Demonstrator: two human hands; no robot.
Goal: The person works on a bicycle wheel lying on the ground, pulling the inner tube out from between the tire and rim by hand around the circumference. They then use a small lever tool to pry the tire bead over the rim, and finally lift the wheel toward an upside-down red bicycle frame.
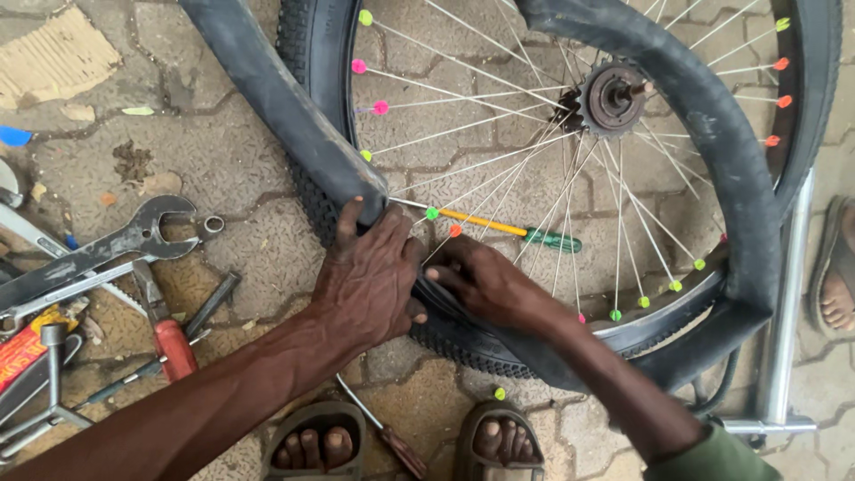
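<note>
A bicycle wheel with a knobbly black tyre [307,40] lies flat on the paving, its thin spokes carrying small coloured beads and a rusty sprocket [613,96] at the hub. A limp black inner tube [704,116] is draped over the rim. My left hand [370,276] presses down on the tube and tyre at the wheel's near edge. My right hand [485,283] reaches inside the rim beside it, fingers gripping the tube against the tyre.
A yellow-and-green screwdriver [508,229] lies under the spokes. A large open-ended spanner [107,249], red-handled pliers [165,325] and other metal tools lie at the left. My sandalled feet [321,445] are below. Another person's foot [837,285] and a chrome tube [788,303] are at the right.
</note>
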